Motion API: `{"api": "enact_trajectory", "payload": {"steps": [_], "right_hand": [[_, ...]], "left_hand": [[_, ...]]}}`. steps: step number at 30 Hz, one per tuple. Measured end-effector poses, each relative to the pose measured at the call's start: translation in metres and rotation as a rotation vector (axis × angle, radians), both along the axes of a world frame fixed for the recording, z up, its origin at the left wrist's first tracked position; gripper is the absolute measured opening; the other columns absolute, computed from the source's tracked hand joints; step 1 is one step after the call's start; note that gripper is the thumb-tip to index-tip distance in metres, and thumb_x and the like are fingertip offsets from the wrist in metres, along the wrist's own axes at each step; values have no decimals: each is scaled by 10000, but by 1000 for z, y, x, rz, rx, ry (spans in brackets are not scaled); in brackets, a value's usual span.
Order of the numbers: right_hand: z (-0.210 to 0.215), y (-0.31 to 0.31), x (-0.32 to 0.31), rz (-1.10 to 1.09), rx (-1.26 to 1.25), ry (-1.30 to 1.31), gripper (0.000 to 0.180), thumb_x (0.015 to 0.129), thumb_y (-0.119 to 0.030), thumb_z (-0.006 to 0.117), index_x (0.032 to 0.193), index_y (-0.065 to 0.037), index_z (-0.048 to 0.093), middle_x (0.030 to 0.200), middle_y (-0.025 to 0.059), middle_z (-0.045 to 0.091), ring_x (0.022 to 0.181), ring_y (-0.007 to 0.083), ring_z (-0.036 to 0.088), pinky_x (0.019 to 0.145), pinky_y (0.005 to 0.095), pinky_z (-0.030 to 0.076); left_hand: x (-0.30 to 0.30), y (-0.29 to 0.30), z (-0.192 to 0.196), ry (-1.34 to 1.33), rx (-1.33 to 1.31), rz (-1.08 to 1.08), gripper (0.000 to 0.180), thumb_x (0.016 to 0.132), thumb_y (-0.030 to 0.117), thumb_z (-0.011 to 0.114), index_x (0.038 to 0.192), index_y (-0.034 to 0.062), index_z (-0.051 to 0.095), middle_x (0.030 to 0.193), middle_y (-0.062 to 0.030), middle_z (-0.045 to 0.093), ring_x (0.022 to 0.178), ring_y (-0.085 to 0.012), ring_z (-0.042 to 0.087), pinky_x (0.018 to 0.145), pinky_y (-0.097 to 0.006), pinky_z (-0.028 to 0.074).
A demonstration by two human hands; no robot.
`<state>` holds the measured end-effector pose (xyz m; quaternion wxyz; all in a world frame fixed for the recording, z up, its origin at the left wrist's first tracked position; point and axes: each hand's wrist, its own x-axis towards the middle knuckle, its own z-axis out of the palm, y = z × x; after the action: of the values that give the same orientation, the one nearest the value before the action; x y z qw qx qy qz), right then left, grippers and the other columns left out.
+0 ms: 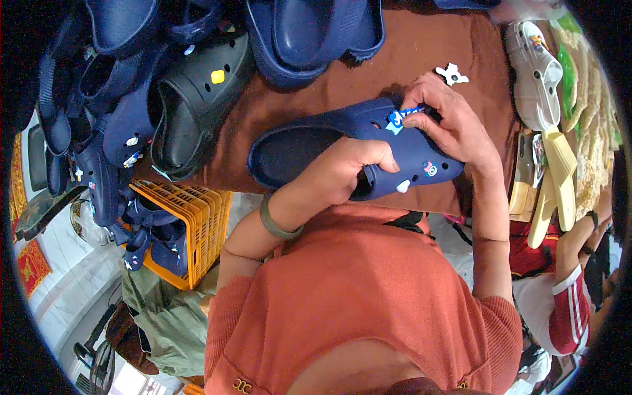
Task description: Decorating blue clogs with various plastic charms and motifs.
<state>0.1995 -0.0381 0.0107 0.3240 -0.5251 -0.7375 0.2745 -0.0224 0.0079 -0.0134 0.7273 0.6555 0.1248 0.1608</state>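
We held a navy clog (342, 148) over the counter (421, 46), close to our chest, its heel opening turned to our left and its toe to our right. Our left hand (345, 172) was closed around the near side wall of the clog, thumb on top and fingers wrapped under the rim, so it carried the weight. Our right hand (451, 122) lay over the toe part, its fingertips pinched on a blue charm (398, 120) set at one of the holes on top. Three other charms already sat lower on the toe.

To do this well, we judged that the left hand had to keep the clog from twisting while the right pressed the charm straight down into its hole, not at a slant, with the thumb backing the upper from the edge. A push off to one side would likely bend the stud or pop the charm loose. A white charm (451, 73) lay on the counter just beyond our right hand, within easy reach.

The counter was covered with a brown cloth. More navy clogs (309, 36) stood at its far side, and a black clog (197, 99) lay to the left among a heap of dark ones. A white clog (534, 76) sat at the right, beside pale yellow sandals (556, 178). An orange crate (191, 220) stood below the left edge, above a pale floor. Another person in red and white sat at our right.
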Motion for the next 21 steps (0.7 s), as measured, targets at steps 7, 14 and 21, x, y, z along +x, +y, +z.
{"api": "enact_trajectory", "payload": {"steps": [7, 14, 21], "right_hand": [[7, -12, -11, 23, 4, 171, 124, 794, -121, 660, 837, -32, 585, 825, 106, 576, 828, 276, 568, 763, 360, 449], [-1, -14, 28, -543, -247, 427, 153, 839, -41, 620, 985, -6, 591, 849, 1, 587, 793, 75, 538, 718, 206, 438], [-26, -10, 64, -448, -160, 113, 244, 829, -161, 657, 1037, -36, 630, 993, 101, 627, 1002, 220, 564, 865, 338, 450]], "left_hand": [[4, 10, 1, -18, 139, 105, 207, 748, -118, 466, 811, 31, 595, 780, -46, 624, 752, -153, 601, 697, -273, 460], [10, 6, 1, 37, 89, 155, 71, 733, 10, 554, 789, 20, 598, 801, -56, 620, 765, -162, 600, 727, -274, 471], [15, 11, 7, 76, -936, 148, 86, 840, 81, 533, 878, 45, 602, 927, -36, 598, 861, -115, 567, 812, -262, 458]]}}
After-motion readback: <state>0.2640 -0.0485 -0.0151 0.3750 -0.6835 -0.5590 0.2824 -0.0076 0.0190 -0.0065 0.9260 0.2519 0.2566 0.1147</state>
